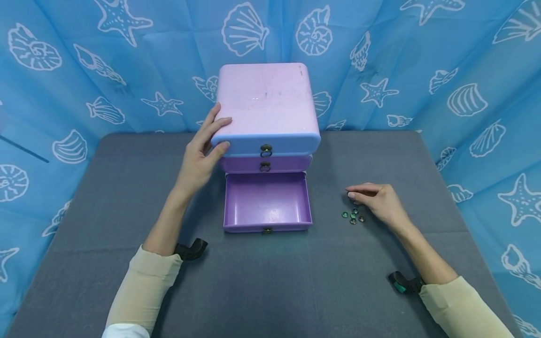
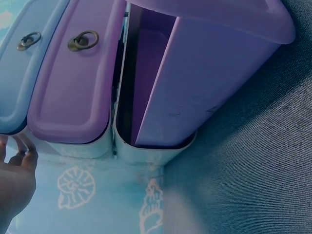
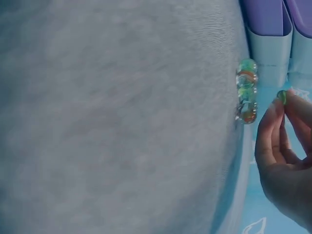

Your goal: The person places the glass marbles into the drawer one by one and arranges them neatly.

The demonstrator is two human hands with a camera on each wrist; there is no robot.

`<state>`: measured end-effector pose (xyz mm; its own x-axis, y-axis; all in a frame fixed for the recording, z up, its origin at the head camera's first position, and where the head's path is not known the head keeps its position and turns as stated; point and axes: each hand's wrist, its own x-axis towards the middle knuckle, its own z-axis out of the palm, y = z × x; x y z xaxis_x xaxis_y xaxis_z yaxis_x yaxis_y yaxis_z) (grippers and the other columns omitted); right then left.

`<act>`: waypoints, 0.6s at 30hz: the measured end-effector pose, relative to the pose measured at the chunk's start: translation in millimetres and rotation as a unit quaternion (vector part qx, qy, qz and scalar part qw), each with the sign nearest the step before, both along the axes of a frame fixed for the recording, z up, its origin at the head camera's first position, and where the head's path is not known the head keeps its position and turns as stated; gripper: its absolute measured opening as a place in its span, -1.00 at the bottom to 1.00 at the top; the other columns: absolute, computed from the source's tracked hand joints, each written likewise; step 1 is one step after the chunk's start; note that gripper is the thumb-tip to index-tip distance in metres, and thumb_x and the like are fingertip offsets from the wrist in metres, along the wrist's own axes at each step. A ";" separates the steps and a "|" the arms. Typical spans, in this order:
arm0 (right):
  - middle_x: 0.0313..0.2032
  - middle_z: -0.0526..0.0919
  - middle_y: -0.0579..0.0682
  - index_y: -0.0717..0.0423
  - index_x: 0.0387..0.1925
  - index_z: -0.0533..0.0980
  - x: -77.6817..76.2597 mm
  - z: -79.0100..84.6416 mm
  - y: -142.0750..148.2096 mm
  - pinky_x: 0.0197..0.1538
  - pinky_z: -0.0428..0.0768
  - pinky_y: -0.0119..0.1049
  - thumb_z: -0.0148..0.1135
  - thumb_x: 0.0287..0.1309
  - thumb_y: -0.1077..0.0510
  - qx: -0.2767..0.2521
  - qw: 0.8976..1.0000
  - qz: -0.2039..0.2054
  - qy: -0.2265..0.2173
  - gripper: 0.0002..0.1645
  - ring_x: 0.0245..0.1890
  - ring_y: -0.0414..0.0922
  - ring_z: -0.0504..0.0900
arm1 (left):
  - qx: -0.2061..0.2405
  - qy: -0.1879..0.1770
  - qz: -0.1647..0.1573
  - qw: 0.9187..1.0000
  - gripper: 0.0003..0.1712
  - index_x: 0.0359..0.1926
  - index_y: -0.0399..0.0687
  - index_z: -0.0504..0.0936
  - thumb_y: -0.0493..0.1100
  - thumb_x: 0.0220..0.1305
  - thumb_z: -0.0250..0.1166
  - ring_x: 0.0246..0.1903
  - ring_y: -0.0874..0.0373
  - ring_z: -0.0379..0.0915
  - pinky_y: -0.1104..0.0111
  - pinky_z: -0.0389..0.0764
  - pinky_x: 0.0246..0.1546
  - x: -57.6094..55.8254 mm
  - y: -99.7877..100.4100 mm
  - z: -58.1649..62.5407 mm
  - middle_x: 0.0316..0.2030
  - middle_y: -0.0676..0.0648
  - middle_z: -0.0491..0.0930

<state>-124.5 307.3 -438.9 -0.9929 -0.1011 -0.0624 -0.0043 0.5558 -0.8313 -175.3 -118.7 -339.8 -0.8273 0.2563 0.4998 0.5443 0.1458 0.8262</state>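
A small drawer cabinet [image 1: 266, 101] has a pink top, a blue upper drawer [image 1: 241, 146], a purple middle drawer and a lower purple drawer [image 1: 268, 199] pulled out, its floor bare. My left hand [image 1: 198, 152] rests on the cabinet's front left corner, thumb at the blue edge and fingers spread over the side and top. To the right of the cabinet, my right hand [image 1: 380, 202] pinches a green glass marble [image 3: 282, 97] between thumb and fingertips, raised over the cloth. Below those fingertips lie several glass marbles [image 1: 352, 216] in a loose cluster.
Grey cloth [image 1: 270, 281] covers the table. Behind and along both sides hangs a blue curtain [image 1: 169, 61] printed with shells and starfish. A black wrist camera [image 1: 192, 249] is strapped to the left wrist, another [image 1: 405, 283] to the right.
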 end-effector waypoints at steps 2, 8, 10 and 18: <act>-0.11 0.71 0.19 0.26 0.02 0.66 -0.7 2.5 -2.6 -0.20 0.69 -0.29 0.30 0.30 0.09 -0.037 0.999 -0.003 0.006 -0.63 -0.28 -0.20 0.72 | 0.001 -0.001 0.000 1.000 -0.51 0.32 -0.34 0.40 -0.44 0.40 0.15 0.51 0.13 -0.08 0.24 0.23 0.40 -0.2 -0.2 0.0 0.54 -0.16 0.01; -0.14 0.73 0.22 0.38 0.02 0.61 -2.8 9.9 -10.8 -0.13 0.70 -0.18 0.29 0.31 0.19 -0.096 0.995 0.009 0.005 -0.64 -0.26 -0.14 0.77 | 0.007 0.000 -0.001 1.000 -0.51 0.32 -0.35 0.40 -0.44 0.39 0.14 0.51 0.13 -0.08 0.24 0.23 0.40 -0.7 -0.4 -0.1 0.54 -0.16 0.00; -0.14 0.73 0.23 0.38 0.02 0.62 -3.0 11.4 -13.5 -0.12 0.69 -0.18 0.30 0.30 0.19 -0.099 0.995 0.013 0.001 -0.64 -0.26 -0.12 0.77 | 0.008 0.001 -0.001 1.000 -0.52 0.32 -0.36 0.40 -0.44 0.39 0.14 0.51 0.12 -0.09 0.23 0.23 0.41 -0.8 -0.4 -0.7 0.54 -0.16 0.00; -0.11 0.71 0.29 0.34 0.00 0.64 -4.4 19.5 -28.5 -0.12 0.70 -0.20 0.36 0.25 0.12 -0.102 0.994 0.024 -0.011 -0.61 -0.24 -0.09 0.76 | 0.011 0.000 -0.004 1.000 -0.52 0.32 -0.35 0.41 -0.42 0.40 0.15 0.51 0.13 -0.10 0.23 0.21 0.42 -1.4 0.1 -2.1 0.54 -0.15 0.00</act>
